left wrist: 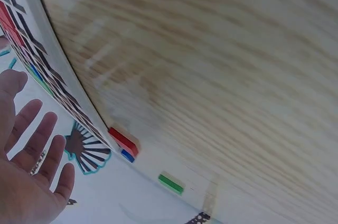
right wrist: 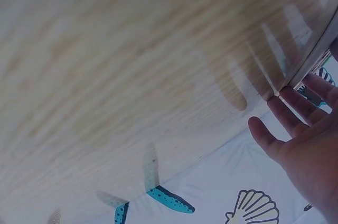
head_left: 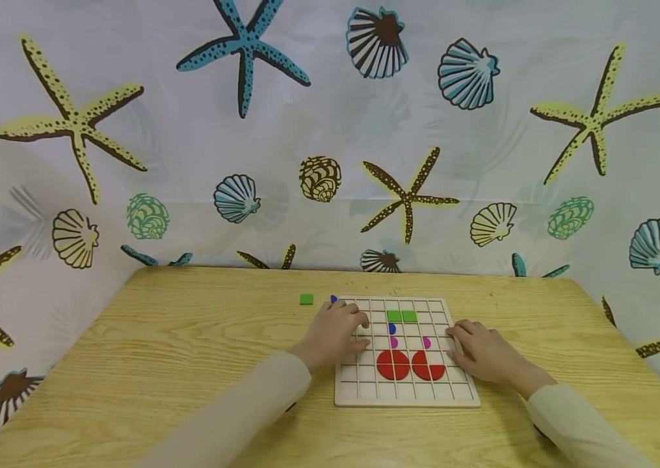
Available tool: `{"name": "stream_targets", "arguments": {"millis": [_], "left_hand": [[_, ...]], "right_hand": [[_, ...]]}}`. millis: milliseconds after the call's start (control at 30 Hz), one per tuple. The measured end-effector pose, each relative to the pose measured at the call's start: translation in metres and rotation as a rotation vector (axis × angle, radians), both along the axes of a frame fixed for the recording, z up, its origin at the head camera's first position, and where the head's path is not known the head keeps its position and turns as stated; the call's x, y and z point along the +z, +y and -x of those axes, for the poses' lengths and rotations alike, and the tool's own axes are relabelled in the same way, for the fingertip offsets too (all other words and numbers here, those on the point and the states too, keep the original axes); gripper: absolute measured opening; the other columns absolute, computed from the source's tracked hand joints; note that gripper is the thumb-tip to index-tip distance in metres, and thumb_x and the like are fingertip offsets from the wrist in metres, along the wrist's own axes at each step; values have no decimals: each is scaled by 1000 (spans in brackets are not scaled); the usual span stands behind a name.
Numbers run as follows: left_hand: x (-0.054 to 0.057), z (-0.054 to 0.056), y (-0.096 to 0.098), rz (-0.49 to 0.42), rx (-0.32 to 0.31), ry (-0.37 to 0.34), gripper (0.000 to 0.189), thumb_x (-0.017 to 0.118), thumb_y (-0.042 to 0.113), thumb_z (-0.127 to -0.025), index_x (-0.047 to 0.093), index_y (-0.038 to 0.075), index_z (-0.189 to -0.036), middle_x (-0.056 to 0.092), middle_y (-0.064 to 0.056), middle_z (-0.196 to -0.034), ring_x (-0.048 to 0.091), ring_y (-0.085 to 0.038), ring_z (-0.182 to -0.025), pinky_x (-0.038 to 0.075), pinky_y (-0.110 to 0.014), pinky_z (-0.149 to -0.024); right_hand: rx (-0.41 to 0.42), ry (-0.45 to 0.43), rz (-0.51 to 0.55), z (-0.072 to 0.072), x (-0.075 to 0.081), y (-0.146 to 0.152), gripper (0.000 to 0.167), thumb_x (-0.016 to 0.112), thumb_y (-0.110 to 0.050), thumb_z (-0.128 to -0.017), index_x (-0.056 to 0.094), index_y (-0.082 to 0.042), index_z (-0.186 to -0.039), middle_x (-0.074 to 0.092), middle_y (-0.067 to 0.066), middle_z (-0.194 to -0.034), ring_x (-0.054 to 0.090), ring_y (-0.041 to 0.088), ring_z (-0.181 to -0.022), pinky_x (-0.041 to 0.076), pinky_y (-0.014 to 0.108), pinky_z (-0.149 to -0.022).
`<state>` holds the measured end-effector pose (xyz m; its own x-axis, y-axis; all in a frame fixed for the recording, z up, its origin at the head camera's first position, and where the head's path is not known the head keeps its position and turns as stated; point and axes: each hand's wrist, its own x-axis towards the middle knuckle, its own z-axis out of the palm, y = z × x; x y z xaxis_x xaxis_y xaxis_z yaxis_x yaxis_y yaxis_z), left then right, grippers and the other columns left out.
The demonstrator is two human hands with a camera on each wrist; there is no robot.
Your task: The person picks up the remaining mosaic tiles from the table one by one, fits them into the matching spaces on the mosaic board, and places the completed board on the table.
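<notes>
A pale gridded board (head_left: 365, 391) lies on the table. My left hand (head_left: 337, 333) hovers at its left edge; in the left wrist view its fingers are spread and hold nothing. At the right edge, the fingertips of my right hand (head_left: 484, 351) touch the board's side, fingers fairly straight. On the grid are two green squares (head_left: 395, 316), a blue half-disc (head_left: 392, 329), two magenta half-discs (head_left: 426, 342), a full red circle (head_left: 393, 365) and a red three-quarter circle (head_left: 421, 368).
Beyond the board's far left corner lie a loose green square (head_left: 306, 299) and a blue piece (head_left: 333, 299). A red piece (left wrist: 124, 142) beside them is hidden behind my left hand in the head view. A cloth with shells and starfish (head_left: 283, 162) hangs behind the wooden table (head_left: 189, 338).
</notes>
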<state>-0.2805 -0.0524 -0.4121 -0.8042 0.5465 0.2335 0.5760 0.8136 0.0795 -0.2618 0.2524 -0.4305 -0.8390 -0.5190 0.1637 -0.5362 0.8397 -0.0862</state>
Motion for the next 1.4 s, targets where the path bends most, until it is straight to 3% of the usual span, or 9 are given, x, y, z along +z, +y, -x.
{"name": "stream_targets", "arguments": {"millis": [233,400,633,833,1400], "left_hand": [[-2,8,-20,-13,46,-1,26,64,37,-83,65,18,-101,61,1,-101,51,-22,-96,41,-45,-90],[-5,14,-34,-71,75,2,23,65,31,-82,65,16,-99,61,0,-98,51,-21,-91,41,-44,-86],[-8,19,-48,-59,152,-12,25,62,31,-83,65,16,-103,62,-2,-101,52,-23,-99,39,-43,-87],[-8,21,-52,6,186,0,27,64,31,-82,65,15,-103,62,-2,-99,53,-24,-96,40,-43,-84],[-10,24,-54,2,193,-1,24,67,29,-81,66,15,-100,63,-2,-97,54,-25,-92,42,-44,-83]], "right_hand": [[4,4,-5,1,-1,1,38,53,-29,-91,54,-6,-121,53,12,-120,53,33,-108,43,54,-83],[8,4,-6,2,-1,2,38,53,-29,-91,54,-5,-121,53,13,-120,52,33,-108,43,54,-83],[13,-7,0,2,1,1,38,53,-28,-91,54,-6,-121,53,13,-120,53,33,-108,42,54,-84],[18,-4,0,1,2,1,38,54,-27,-90,54,-5,-121,53,13,-120,53,33,-108,43,54,-83],[16,5,9,0,1,1,38,53,-28,-91,54,-5,-121,53,13,-120,52,33,-109,43,54,-83]]}}
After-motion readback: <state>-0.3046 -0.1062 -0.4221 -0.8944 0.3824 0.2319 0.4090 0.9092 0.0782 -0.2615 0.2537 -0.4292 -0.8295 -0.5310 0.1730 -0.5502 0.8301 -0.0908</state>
